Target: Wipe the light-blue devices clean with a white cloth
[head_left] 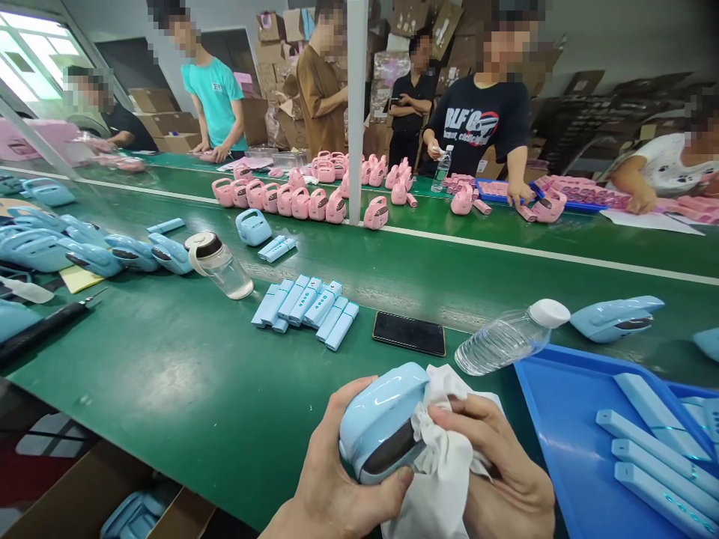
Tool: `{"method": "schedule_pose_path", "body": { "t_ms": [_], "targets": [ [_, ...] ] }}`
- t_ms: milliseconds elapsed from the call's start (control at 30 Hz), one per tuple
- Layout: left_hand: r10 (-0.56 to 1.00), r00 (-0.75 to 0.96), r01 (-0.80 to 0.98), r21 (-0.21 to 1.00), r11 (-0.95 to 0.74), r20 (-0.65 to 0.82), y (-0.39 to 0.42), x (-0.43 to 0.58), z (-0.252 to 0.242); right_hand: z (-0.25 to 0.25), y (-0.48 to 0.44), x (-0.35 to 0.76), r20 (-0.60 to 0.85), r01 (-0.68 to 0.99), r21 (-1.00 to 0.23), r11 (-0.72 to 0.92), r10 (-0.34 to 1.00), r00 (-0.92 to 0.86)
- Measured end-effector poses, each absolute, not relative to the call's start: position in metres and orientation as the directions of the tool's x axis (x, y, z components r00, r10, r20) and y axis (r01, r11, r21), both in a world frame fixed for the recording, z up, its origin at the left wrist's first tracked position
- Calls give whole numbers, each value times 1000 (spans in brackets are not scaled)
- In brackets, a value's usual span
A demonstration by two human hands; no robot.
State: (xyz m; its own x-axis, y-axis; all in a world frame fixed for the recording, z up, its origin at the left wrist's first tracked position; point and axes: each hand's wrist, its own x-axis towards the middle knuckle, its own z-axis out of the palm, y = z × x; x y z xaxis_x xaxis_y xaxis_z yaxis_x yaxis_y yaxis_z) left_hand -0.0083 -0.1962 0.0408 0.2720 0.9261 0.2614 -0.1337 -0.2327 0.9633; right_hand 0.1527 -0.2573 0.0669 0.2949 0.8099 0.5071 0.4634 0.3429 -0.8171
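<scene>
A glossy light-blue plastic housing [385,408] with a handle and a dark oval window is gripped in my left hand [342,464], thumb below the window. My right hand [499,464] is closed on a crumpled white cloth [443,464] and presses it against the housing's right end. Part of that end is hidden under the cloth. Beyond my hands lie a black phone [409,333] and a cluster of light-blue stick-shaped parts [306,303]. A clear water bottle [499,340] with a white cap leans just past my right hand.
At right, a blue tray [553,419] holds several blue stick parts. A clear drinking bottle [225,266] and a row of blue housings [135,253] are at left, near a black electric screwdriver [45,329]. Across the green table [168,404], people work among pink housings [284,201].
</scene>
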Motion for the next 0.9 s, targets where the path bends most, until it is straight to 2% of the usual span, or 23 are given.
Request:
{"method": "schedule_pose_path", "body": {
  "t_ms": [133, 200, 300, 400, 467, 633, 700, 767, 833, 867, 900],
  "targets": [
    [963, 234, -150, 984, -96, 130, -196, -13, 44, 60, -241, 165, 550, 449, -764, 463, 831, 79],
    [977, 187, -118, 990, -80, 101, -196, -13, 47, 58, -235, 173, 472, 435, -824, 362, 864, 176],
    [958, 201, -190, 968, -166, 204, -194, -10, 51, 61, -232, 179, 220, 269, -957, 110, 878, 425],
    [922, 249, -280, 933, -226, 298, -191, -5, 52, 70, -238, 170, 88, 174, -985, 11, 894, 439],
    [913, 257, -267, 931, -247, 316, -190, -4, 52, 75, -241, 160, 43, 129, -992, -10, 914, 403],
    [865, 161, -20, 878, -478, 475, -193, -7, 46, 81, -241, 151, -3, 40, -999, -20, 924, 382],
    [879, 148, 7, 888, -459, 454, -196, -10, 45, 80, -239, 154, -44, -12, -999, -42, 934, 354],
    [931, 149, -28, 942, -334, 334, -199, -11, 44, 76, -237, 157, -97, -49, -995, -86, 944, 315],
    [976, 126, -64, 983, -170, 178, -199, -11, 43, 71, -237, 159, -69, 21, -996, -83, 922, 382],
    [985, 122, -76, 990, -116, 124, -198, -10, 43, 68, -236, 159, 35, 118, -993, -16, 906, 421],
    [986, 132, -78, 993, -87, 96, -196, -10, 42, 64, -235, 158, 201, 254, -962, 101, 891, 407]
  ]
}}
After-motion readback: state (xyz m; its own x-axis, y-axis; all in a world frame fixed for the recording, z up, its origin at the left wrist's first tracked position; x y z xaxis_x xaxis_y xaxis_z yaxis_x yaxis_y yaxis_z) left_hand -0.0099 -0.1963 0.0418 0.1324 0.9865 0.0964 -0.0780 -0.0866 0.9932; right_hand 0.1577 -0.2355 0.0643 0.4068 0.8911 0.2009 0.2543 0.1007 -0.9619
